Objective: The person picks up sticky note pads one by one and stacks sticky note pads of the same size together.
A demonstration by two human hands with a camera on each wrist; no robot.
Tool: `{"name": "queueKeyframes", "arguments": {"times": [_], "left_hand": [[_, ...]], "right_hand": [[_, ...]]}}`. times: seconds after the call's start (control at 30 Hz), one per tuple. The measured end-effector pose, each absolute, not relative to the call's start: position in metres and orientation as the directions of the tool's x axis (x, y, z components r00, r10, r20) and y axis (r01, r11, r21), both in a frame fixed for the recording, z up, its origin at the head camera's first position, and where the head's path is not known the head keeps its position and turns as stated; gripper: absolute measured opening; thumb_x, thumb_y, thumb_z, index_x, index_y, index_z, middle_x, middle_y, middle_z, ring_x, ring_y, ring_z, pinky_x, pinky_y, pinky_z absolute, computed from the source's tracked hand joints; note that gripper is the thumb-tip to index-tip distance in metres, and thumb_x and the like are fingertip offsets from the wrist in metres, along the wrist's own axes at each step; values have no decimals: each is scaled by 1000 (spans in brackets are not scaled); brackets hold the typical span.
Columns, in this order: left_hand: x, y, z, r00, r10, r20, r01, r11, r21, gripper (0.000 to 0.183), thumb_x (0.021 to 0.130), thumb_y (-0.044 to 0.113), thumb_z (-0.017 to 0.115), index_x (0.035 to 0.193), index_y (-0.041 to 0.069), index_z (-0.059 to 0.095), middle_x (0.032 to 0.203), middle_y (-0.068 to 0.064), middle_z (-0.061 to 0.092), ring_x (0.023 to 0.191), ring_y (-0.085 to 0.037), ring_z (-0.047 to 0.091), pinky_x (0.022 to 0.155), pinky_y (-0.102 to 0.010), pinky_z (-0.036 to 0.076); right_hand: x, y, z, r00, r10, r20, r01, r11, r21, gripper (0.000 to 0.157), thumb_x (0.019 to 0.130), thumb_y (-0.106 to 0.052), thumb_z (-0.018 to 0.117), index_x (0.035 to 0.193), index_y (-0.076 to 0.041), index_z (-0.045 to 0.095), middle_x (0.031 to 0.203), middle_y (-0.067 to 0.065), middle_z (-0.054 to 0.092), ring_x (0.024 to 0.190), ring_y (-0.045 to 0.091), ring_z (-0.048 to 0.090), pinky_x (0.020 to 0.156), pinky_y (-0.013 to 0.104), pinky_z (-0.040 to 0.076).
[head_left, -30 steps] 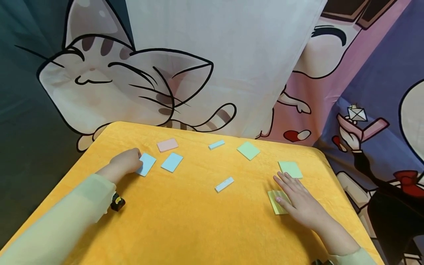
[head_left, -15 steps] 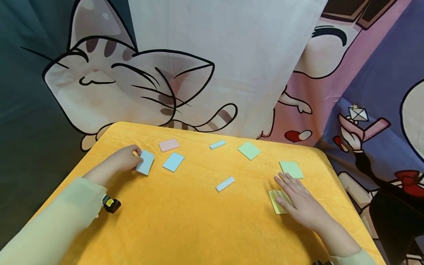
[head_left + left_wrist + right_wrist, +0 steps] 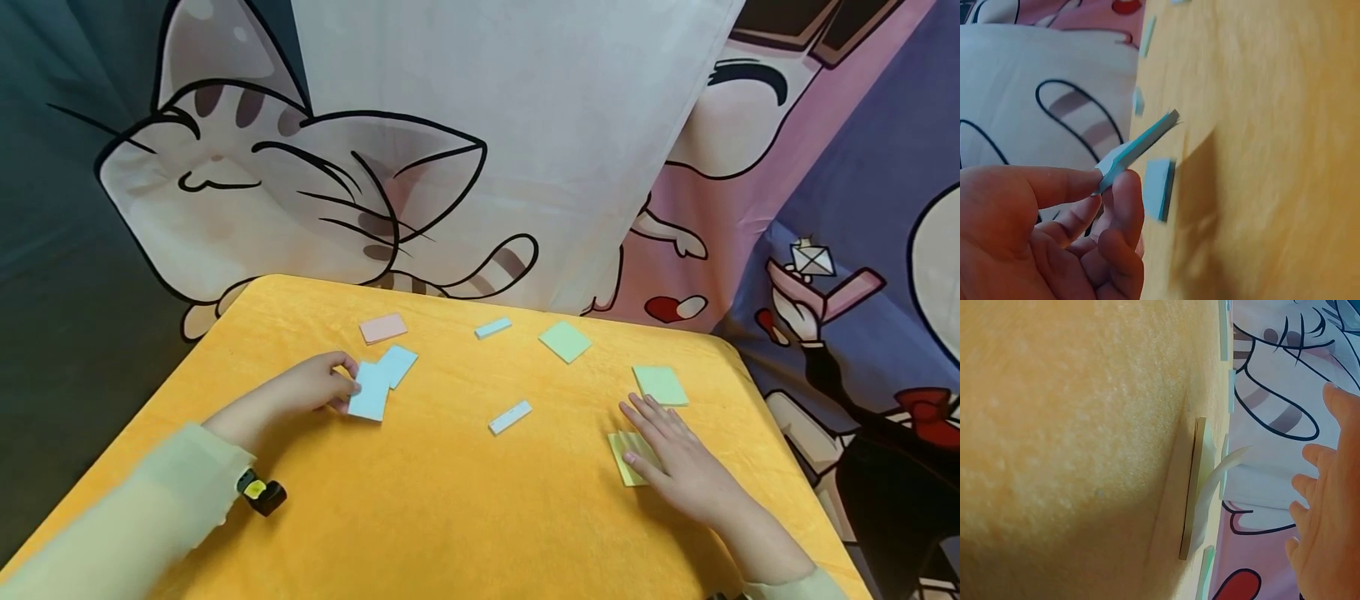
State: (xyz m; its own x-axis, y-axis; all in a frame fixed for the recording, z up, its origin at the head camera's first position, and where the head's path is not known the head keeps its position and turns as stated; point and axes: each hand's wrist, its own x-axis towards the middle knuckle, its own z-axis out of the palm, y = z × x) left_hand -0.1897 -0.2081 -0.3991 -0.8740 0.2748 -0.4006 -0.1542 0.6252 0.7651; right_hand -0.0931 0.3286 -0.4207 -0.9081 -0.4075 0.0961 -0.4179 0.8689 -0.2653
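Observation:
My left hand [image 3: 309,386] pinches a light blue sticky note pad [image 3: 369,393] between thumb and fingers. In the left wrist view this pad [image 3: 1142,141] is tilted and held above the table, casting a shadow. A second blue pad [image 3: 401,363] lies just behind it, partly covered in the head view. My right hand [image 3: 681,467] hovers with straight fingers over a yellow sticky note pad [image 3: 628,467]. The right wrist view shows that hand [image 3: 1332,487] apart from the yellow pad [image 3: 1192,494], whose top sheet curls up.
Near the back of the yellow table [image 3: 450,517] lie a pink pad [image 3: 383,328] and a narrow blue pad [image 3: 492,327]. A narrow whitish pad [image 3: 510,417] is mid-table. Two green pads [image 3: 566,342] lie at the right. A printed cloth [image 3: 525,167] hangs behind the table.
My left hand has lifted the blue pad off the table and carried it right and toward me, partly over the second blue pad as seen from the head. My right hand has hardly moved.

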Motion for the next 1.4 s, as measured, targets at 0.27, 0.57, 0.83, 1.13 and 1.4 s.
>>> {"name": "queueKeyframes", "arguments": {"times": [0.27, 0.57, 0.83, 1.13, 1.4], "left_hand": [[-167, -184, -406, -834, 352, -425, -185, 546, 817, 22, 96, 16, 62, 110, 2, 52, 80, -10, 67, 69, -21, 66, 55, -30, 45], [-158, -172, -415, -833, 345, -432, -184, 564, 805, 17, 96, 13, 62, 104, 1, 53, 70, -11, 66, 61, -20, 63, 54, -30, 46], [-159, -174, -423, -848, 264, -459, -194, 650, 734, 17, 96, 11, 61, 107, 0, 54, 76, -12, 62, 60, -20, 63, 54, -30, 48], [-154, -181, -423, -862, 252, -441, -163, 685, 710, 17, 97, 12, 60, 109, 1, 55, 73, -13, 61, 58, -22, 59, 55, -33, 47], [-148, -183, -426, -896, 236, -375, -41, 798, 601, 21, 93, 20, 67, 106, 6, 59, 73, -6, 60, 62, -19, 56, 64, -34, 43]], "right_hand": [[-92, 328, -423, -908, -409, 85, -416, 869, -266, 67, 101, -39, 56, 159, -26, 23, 164, 1, 18, 150, 30, 14, 120, 45, 7], [-90, 326, -423, -903, -420, 93, -429, 863, -267, 67, 101, -38, 55, 159, -25, 23, 164, 4, 18, 150, 32, 15, 120, 45, 6], [-92, 327, -425, -915, -400, 54, -399, 875, -273, 68, 101, -41, 55, 159, -27, 22, 165, 1, 15, 151, 25, 10, 119, 49, 9], [-93, 322, -424, -906, -417, 75, -421, 866, -270, 68, 101, -42, 54, 159, -26, 22, 164, 5, 20, 148, 35, 20, 120, 44, 7], [-104, 304, -414, -930, -365, 44, -357, 868, -345, 64, 102, -46, 49, 158, -22, 26, 158, 11, 32, 144, 38, 29, 110, 61, 26]]}}
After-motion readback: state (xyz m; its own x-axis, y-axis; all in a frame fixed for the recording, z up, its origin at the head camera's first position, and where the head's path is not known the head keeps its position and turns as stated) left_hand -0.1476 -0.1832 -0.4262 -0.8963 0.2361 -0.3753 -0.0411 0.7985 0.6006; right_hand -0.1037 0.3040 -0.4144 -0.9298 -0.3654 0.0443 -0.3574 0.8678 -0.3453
